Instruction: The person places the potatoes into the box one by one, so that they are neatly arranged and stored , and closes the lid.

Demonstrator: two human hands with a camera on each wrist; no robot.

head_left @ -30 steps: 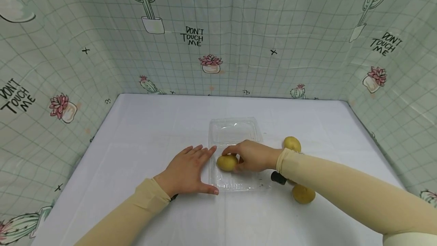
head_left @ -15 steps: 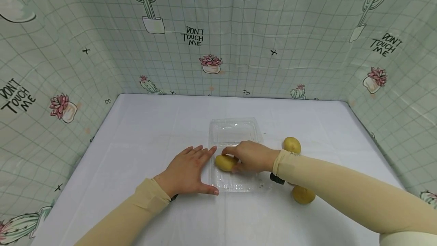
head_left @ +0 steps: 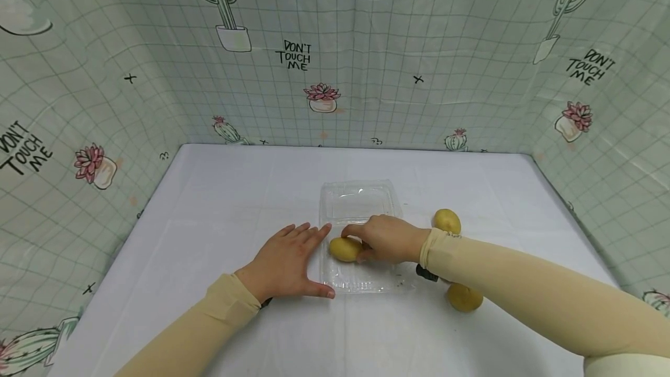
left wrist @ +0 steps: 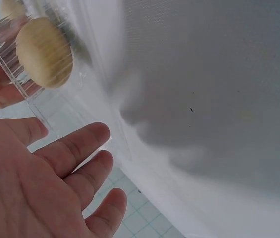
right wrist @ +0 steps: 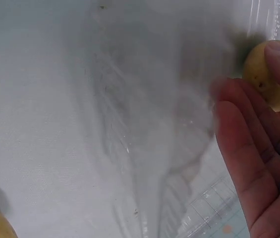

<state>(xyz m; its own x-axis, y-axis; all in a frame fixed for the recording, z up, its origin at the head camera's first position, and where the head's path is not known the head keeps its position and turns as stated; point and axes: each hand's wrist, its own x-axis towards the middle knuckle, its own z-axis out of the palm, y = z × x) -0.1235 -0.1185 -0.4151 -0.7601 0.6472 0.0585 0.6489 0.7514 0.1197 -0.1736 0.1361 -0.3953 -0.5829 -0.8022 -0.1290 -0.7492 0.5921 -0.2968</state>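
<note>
Potato pinched in the right hand!
We have it inside the clear box, close to the left wall — and the left hand, fingers spread, is just beside that wall. Over on the table we spot a far potato and a near potato, both right of the box.
</note>
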